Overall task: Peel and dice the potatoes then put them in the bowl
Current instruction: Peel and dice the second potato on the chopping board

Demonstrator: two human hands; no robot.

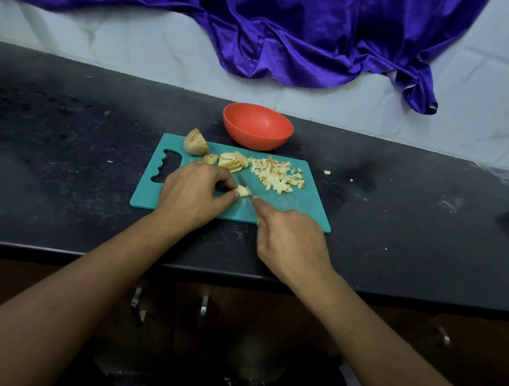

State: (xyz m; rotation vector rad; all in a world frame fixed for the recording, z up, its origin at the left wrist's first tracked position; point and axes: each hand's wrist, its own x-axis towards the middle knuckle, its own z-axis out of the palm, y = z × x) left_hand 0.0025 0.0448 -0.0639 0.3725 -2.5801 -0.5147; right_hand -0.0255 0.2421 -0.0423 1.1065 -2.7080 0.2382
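Potato piece (243, 191) mid-frame: L hand (191, 195) fingertips pinch it steady for knife (241, 180); R hand (292, 242) curled round its handle. Dice pile (277, 176) sits up-right, nr bowl (257, 127).

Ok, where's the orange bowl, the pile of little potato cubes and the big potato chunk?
Round orange plastic bowl (257, 125): head view, inside wall.
Pile of small pale potato cubes (276, 174): head view, middle of the pile.
Big brown-skinned potato chunk (195, 146): head view, its speckled skin.
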